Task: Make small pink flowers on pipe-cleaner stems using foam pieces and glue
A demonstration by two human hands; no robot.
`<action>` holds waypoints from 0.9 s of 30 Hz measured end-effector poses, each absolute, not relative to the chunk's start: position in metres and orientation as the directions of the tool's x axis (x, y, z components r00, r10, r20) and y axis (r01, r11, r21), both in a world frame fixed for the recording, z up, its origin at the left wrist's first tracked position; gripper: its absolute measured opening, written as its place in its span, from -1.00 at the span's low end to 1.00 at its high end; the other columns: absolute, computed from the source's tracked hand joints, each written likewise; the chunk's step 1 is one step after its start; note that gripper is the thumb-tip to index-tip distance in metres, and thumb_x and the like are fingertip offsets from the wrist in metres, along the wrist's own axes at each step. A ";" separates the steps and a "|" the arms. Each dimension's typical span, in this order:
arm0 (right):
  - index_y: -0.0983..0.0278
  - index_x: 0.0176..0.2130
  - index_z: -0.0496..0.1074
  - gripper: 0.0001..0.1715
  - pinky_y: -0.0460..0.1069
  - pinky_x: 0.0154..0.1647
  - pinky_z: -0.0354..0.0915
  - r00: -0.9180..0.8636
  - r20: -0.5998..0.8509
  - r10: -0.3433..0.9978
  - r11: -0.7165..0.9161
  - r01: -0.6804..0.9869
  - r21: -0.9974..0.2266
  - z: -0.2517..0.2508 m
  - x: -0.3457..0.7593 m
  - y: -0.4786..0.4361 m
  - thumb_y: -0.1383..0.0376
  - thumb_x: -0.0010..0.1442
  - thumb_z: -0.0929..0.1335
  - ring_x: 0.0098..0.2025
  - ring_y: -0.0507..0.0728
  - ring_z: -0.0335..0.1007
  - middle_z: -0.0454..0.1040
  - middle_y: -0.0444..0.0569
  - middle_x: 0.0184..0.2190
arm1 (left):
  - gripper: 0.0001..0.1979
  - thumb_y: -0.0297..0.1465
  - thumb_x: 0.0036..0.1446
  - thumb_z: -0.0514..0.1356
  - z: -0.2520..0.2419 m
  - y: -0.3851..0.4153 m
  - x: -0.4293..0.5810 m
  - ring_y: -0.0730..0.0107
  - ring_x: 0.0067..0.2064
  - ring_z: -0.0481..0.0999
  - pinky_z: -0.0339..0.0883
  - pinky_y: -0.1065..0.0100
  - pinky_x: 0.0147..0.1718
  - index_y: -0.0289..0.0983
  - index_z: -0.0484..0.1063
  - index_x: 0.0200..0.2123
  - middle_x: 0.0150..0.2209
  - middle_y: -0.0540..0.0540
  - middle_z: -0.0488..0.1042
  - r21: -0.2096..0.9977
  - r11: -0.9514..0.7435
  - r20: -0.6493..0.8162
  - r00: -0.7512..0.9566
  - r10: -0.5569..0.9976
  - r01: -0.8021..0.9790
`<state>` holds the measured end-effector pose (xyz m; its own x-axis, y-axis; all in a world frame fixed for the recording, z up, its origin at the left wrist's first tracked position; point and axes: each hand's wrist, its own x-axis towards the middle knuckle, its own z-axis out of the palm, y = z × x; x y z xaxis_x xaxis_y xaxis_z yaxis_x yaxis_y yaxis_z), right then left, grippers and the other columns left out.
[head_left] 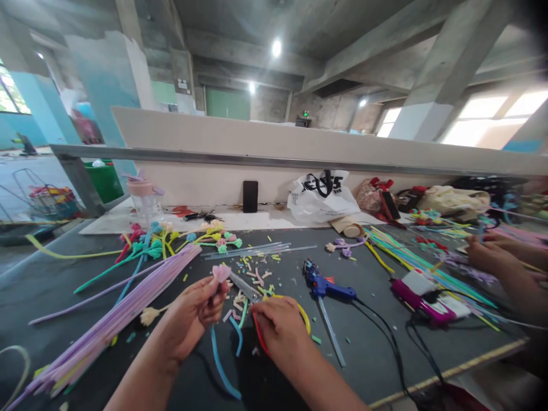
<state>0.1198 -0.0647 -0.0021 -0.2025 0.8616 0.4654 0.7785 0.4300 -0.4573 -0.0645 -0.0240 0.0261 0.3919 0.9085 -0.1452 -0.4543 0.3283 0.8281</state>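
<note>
My left hand [199, 305] pinches a small pink pipe-cleaner flower [221, 274] between thumb and fingers, raised above the dark table [363, 354]. My right hand [280, 325] is closed round the red handle of a pair of scissors [245, 286]. The blades point up and left, their tips close to the flower; whether they touch it I cannot tell. Under and between the hands lie short cut pieces of pipe cleaner [258, 278]. A blue pipe cleaner [222, 368] curves below my left hand. A yellow loop [305, 315] shows behind my right hand.
At left lies a pink and purple pipe-cleaner bundle [128, 311], with finished flowers [171, 237] beyond. A blue glue gun [327, 287] with a cord is to the right, then a magenta glue gun [422, 302]. A co-worker's hands [492, 254] work at far right. A white bag [319, 200] stands behind.
</note>
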 end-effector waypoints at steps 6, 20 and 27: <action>0.15 -0.28 0.43 -0.78 0.04 -0.19 0.15 -0.152 0.506 0.849 0.409 0.795 -0.447 -0.007 0.165 -0.075 0.38 0.18 0.23 -0.25 0.12 0.43 0.53 -0.08 -0.33 | -0.75 -0.21 -0.03 0.22 0.028 -0.021 -0.060 0.55 -0.55 0.06 -0.05 0.49 -0.58 -0.30 0.48 -0.42 -0.58 0.06 0.20 0.999 -0.005 0.012 0.140 0.990 -0.048; 0.19 -0.14 0.40 -0.76 0.01 -0.14 0.25 -0.082 0.482 0.872 0.436 0.578 -0.690 0.023 0.148 -0.080 0.31 0.20 0.23 -0.19 0.12 0.35 0.43 0.01 -0.23 | -0.75 -0.23 0.07 0.13 0.022 -0.035 -0.047 0.41 -0.46 0.22 0.07 0.42 -0.47 -0.27 0.49 -0.46 -0.54 -0.03 0.28 0.958 -0.268 0.215 0.370 0.904 0.099; 0.18 -0.05 0.36 -0.67 -0.05 -0.19 0.28 -0.191 0.455 0.870 0.490 0.216 -0.844 0.047 0.117 -0.067 0.25 0.15 0.31 -0.26 0.05 0.29 0.33 -0.02 -0.10 | -0.65 -0.13 0.00 0.17 0.010 -0.038 -0.046 0.54 -0.57 0.06 -0.04 0.45 -0.58 -0.34 0.42 -0.52 -0.62 0.05 0.16 0.981 0.054 0.044 0.484 0.874 -0.188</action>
<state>0.1166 -0.0671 0.0472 -0.1911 0.8695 0.4554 0.2165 0.4899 -0.8445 -0.0464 -0.0381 0.0104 0.4842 0.8738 0.0445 -0.1881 0.0543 0.9806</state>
